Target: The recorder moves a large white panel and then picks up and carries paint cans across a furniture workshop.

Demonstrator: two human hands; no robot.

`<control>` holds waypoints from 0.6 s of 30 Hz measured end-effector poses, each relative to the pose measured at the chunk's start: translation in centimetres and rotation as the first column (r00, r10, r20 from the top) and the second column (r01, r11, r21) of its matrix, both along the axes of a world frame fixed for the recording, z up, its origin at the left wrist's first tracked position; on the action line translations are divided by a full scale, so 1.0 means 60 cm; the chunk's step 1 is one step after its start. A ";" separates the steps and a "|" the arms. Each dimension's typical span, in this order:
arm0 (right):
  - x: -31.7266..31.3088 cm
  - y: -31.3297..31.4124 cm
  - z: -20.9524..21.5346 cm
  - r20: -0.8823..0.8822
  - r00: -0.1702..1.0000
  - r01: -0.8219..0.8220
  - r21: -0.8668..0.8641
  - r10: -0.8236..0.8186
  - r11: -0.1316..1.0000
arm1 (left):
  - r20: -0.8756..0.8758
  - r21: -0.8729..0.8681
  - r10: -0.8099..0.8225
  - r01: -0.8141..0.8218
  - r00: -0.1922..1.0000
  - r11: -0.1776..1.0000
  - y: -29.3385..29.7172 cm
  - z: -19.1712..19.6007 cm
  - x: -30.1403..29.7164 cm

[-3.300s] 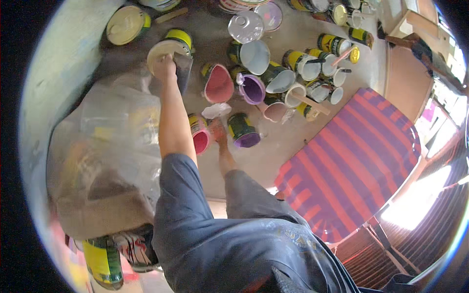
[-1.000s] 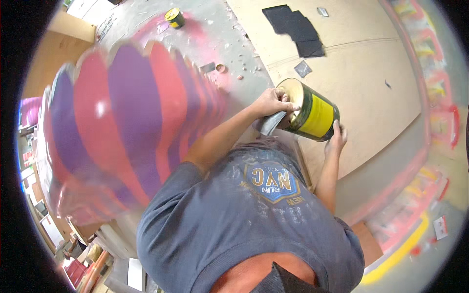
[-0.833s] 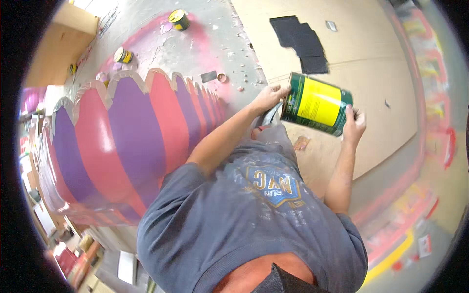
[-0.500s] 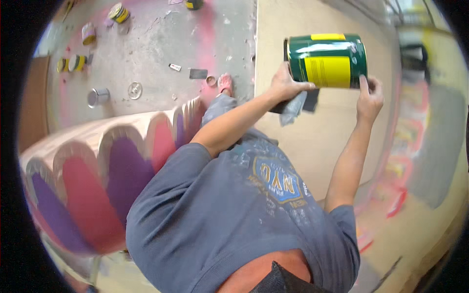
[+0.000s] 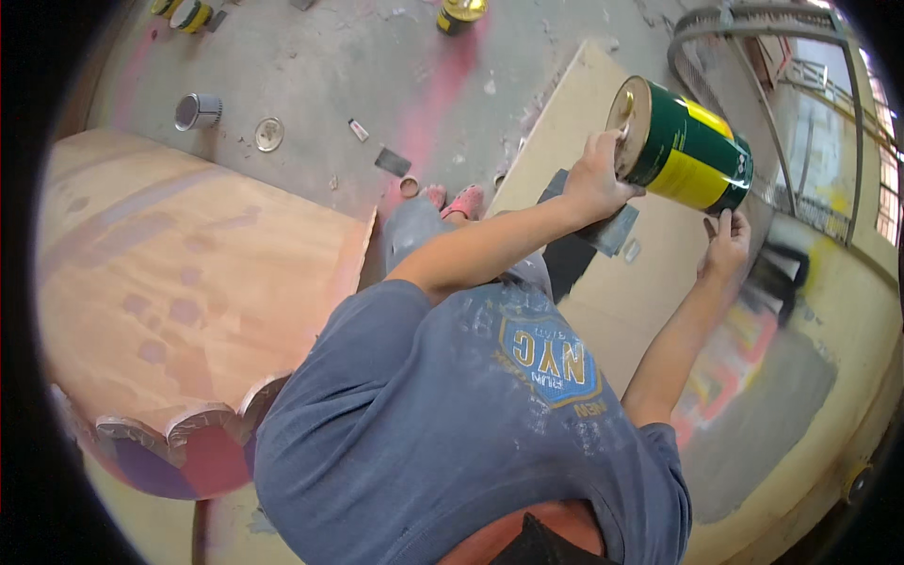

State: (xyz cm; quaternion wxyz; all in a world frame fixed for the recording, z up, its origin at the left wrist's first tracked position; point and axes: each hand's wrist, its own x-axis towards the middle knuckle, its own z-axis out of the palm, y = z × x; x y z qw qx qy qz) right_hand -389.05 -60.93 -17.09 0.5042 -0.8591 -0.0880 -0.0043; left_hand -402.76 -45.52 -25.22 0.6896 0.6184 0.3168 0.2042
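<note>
left hand (image 5: 595, 179) is clamped on the lid end of a big green and yellow paint can (image 5: 680, 147), which is up in the air and tipped sideways. right hand (image 5: 726, 243) is spread flat under its far end, propping it. below: a plywood sheet (image 5: 617, 282), and a scalloped wooden panel (image 5: 179, 273) lying on the paint-stained concrete floor (image 5: 311, 85).

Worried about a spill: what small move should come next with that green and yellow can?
Probably tip the can upright: it lies tilted on its side in the air, left hand gripping its lid end, right hand only touching its base.
</note>
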 end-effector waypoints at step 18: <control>0.151 -0.026 -0.416 -0.898 0.428 -0.769 -0.303 0.102 0.563 | -0.686 0.580 0.416 0.105 0.596 0.808 0.367 -0.223 -0.008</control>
